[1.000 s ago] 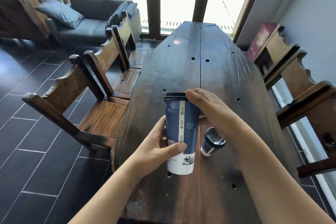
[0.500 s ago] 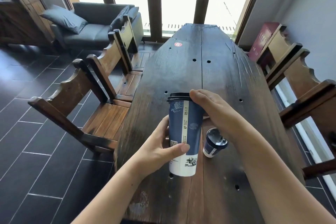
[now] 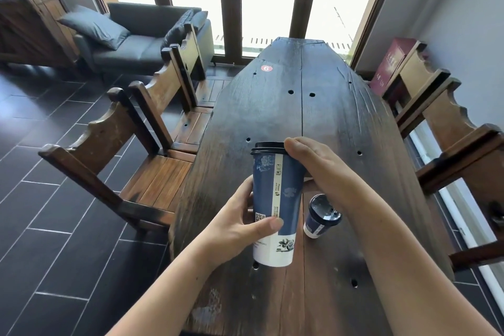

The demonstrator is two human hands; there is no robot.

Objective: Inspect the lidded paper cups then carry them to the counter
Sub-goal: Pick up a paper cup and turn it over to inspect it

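Note:
A tall blue and white paper cup (image 3: 275, 199) with a black lid is held upright above the dark wooden table (image 3: 327, 106). My left hand (image 3: 237, 226) wraps its lower half, thumb across the front. My right hand (image 3: 319, 166) grips the cup's upper right side, just under the lid. A short blue paper cup (image 3: 320, 217) with a black lid stands on the table just right of the tall one, partly behind my right forearm.
Wooden chairs (image 3: 117, 161) line the table's left side, and more chairs (image 3: 447, 128) stand on the right. A grey sofa (image 3: 141, 35) sits at the back left by the windows. A red number sticker (image 3: 266, 68) marks the table's far end.
The tall cup and both hands stay in nearly the same grip; the view has shifted slightly, and the cup sits a little lower and more to the right in the frame.

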